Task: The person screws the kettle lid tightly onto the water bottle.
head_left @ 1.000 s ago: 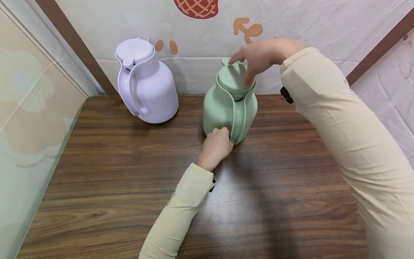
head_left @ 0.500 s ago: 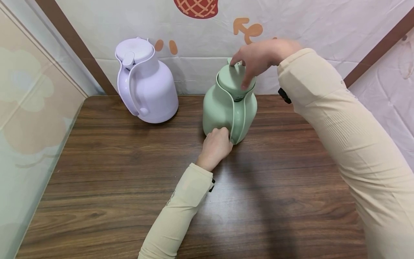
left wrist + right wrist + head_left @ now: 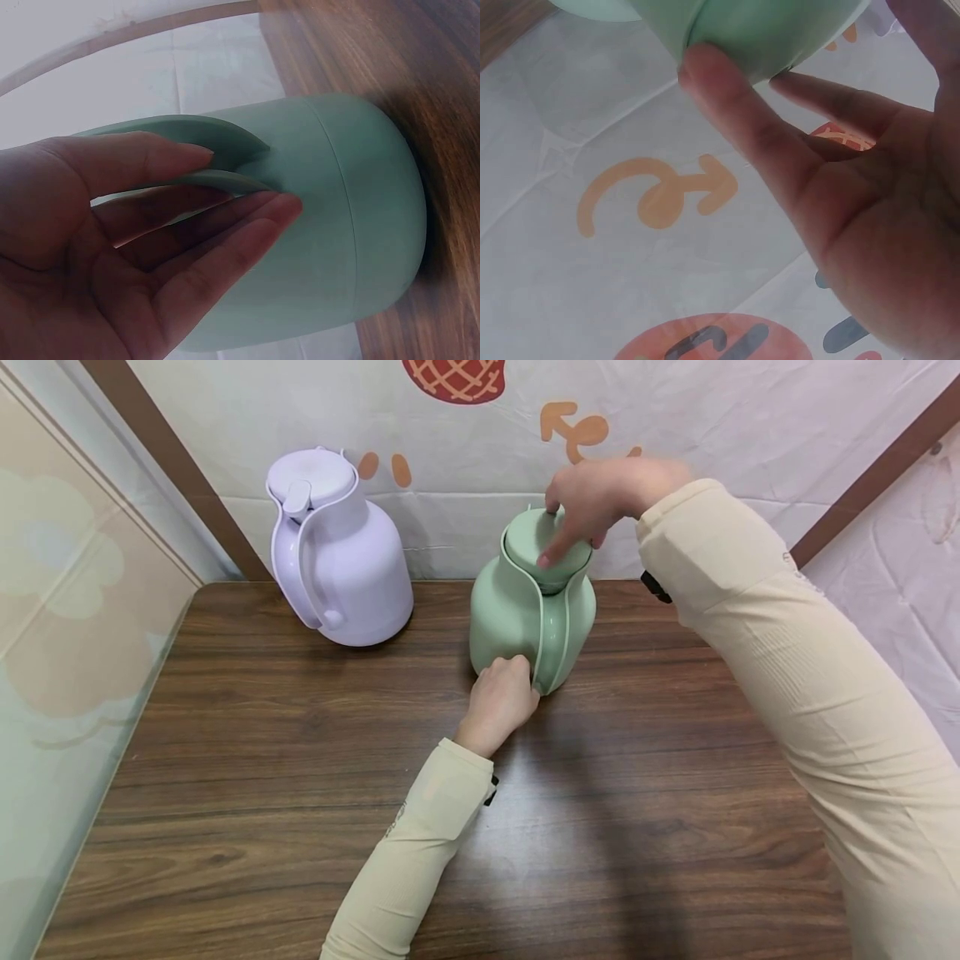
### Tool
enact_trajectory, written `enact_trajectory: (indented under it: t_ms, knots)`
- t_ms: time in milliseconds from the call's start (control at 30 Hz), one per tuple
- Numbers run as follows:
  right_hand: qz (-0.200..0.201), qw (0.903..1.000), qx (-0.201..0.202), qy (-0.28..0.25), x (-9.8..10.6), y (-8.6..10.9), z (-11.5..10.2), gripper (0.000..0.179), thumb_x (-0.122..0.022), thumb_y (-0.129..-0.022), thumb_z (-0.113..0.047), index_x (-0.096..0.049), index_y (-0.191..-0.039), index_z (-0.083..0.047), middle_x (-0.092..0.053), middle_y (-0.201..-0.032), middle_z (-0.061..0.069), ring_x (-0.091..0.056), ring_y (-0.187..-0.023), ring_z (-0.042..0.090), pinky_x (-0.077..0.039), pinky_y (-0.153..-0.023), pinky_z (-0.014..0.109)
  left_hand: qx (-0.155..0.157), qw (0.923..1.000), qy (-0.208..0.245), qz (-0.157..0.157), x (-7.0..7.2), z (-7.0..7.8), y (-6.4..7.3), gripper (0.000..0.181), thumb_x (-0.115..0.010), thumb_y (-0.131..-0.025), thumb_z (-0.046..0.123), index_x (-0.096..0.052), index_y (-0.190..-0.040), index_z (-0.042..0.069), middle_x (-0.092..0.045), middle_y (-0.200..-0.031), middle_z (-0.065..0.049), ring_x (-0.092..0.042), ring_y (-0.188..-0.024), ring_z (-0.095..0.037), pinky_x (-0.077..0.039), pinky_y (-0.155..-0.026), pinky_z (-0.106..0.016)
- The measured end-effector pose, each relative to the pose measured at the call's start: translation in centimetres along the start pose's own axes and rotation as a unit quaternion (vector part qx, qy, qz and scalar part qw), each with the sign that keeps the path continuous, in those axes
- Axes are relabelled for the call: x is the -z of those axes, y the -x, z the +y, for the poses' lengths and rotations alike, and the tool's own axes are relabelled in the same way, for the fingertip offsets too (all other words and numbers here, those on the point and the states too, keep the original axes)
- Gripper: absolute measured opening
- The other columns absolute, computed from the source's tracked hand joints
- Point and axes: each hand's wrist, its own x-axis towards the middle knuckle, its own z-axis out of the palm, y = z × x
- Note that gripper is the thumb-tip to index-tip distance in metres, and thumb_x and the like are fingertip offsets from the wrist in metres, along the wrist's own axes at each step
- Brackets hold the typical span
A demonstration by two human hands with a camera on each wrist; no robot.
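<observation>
A mint-green insulated jug (image 3: 498, 610) stands upright near the back of the table, its handle (image 3: 553, 639) facing me. Low on that handle, my left hand (image 3: 501, 700) pinches one edge between thumb and fingers; the left wrist view shows this grip on the jug (image 3: 379, 202) up close. My right hand (image 3: 611, 497) reaches over the top and grips the round green lid (image 3: 527, 537), thumb at the front and fingers at the back. In the right wrist view, thumb and fingertips sit at the rim of the lid (image 3: 757, 37). The right hand hides part of the lid.
A lilac jug (image 3: 356, 568) of the same shape stands at the back left with its lid on. Behind both jugs hangs a printed white cloth (image 3: 442, 531). The wooden table (image 3: 300, 760) meets a patterned panel (image 3: 82, 635) along its left side.
My right hand has twisted the lid clockwise, its thumb sweeping left across the front. The lid's small tab has swung right at the back. My left hand and the jug's body have stayed put.
</observation>
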Motion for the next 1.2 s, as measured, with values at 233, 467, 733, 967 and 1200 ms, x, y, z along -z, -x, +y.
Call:
enact_trajectory:
  t_ms: [233,467,733,967,1200]
  knots:
    - [0.001,1.0,-0.002,0.004,0.01,0.0,0.1,0.086,-0.063,-0.078,-0.051,-0.028,-0.139,0.0,-0.042,-0.129,0.017,-0.059,-0.094,0.028,-0.035,-0.088,0.048,0.002,1.0,0.003,0.0,-0.02,0.0,0.03,0.031,-0.056,-0.08,0.0,-0.04,-0.056,0.01,-0.037,-0.054,-0.002,-0.039,-0.05,-0.018,-0.036,-0.047,-0.031]
    - [-0.002,0.9992,0.039,0.01,0.22,-0.2,0.39,0.086,-0.071,-0.077,-0.025,-0.021,-0.144,-0.007,-0.018,-0.147,0.017,-0.02,-0.132,0.036,-0.023,-0.101,0.05,-0.002,1.0,0.006,0.002,-0.09,-0.01,0.08,0.031,-0.056,-0.079,-0.001,-0.039,-0.056,0.011,-0.037,-0.054,-0.002,-0.039,-0.05,-0.018,-0.037,-0.046,-0.031]
    - [-0.016,0.9987,0.041,0.024,0.16,-0.24,0.37,0.088,-0.071,-0.076,-0.015,-0.018,-0.146,-0.015,-0.013,-0.149,0.015,-0.021,-0.131,0.034,-0.028,-0.098,0.05,0.0,1.0,0.005,0.002,-0.11,0.09,0.09,0.03,-0.056,-0.08,0.0,-0.041,-0.057,0.01,-0.039,-0.055,-0.002,-0.04,-0.051,-0.019,-0.038,-0.047,-0.031]
    - [-0.02,0.9984,0.046,0.026,0.07,-0.31,0.2,0.087,-0.07,-0.076,-0.013,-0.017,-0.146,-0.012,-0.016,-0.148,0.016,-0.024,-0.129,0.033,-0.03,-0.097,0.048,-0.003,1.0,0.003,0.003,-0.16,0.07,0.1,0.03,-0.057,-0.079,0.0,-0.041,-0.056,0.01,-0.039,-0.055,-0.002,-0.041,-0.051,-0.018,-0.039,-0.049,-0.032]
    - [-0.017,0.9983,0.048,0.029,-0.01,-0.39,0.03,0.086,-0.07,-0.077,-0.017,-0.018,-0.145,-0.008,-0.019,-0.145,0.017,-0.027,-0.126,0.033,-0.032,-0.096,0.047,-0.004,1.0,0.003,0.005,-0.18,-0.04,0.07,0.03,-0.057,-0.079,0.0,-0.041,-0.056,0.01,-0.038,-0.054,-0.002,-0.04,-0.051,-0.018,-0.038,-0.048,-0.032]
